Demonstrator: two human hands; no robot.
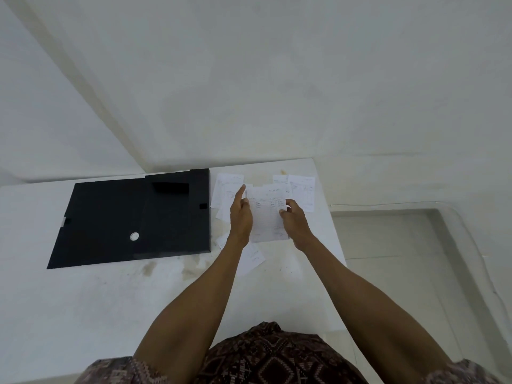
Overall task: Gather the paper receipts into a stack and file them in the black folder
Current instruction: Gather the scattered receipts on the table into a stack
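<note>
A: From the head view, where are the white printed paper receipts point(267, 214)?

B: Near the white worktop's point(110, 295) far right corner, right hand point(295, 221) fingers pinching them, left hand point(240, 217) fingers loosely extended alongside.

A: And the flat black folder point(133, 217)?

B: Closed, left of both hands; the left hand is nearer.

Black folder point(130, 220): matt, smooth board or plastic, material not resolved; one pale glossy round spot is seen on its cover. Receipts point(267, 214): thin white paper, matt, faint print, slightly curled at edges. Table point(97, 295): white, smooth, low sheen, marked by brownish stains. Wall point(277, 79): white, matt, faintly blotched. Shirt point(266, 358): woven cloth, patterned, matt.
</note>
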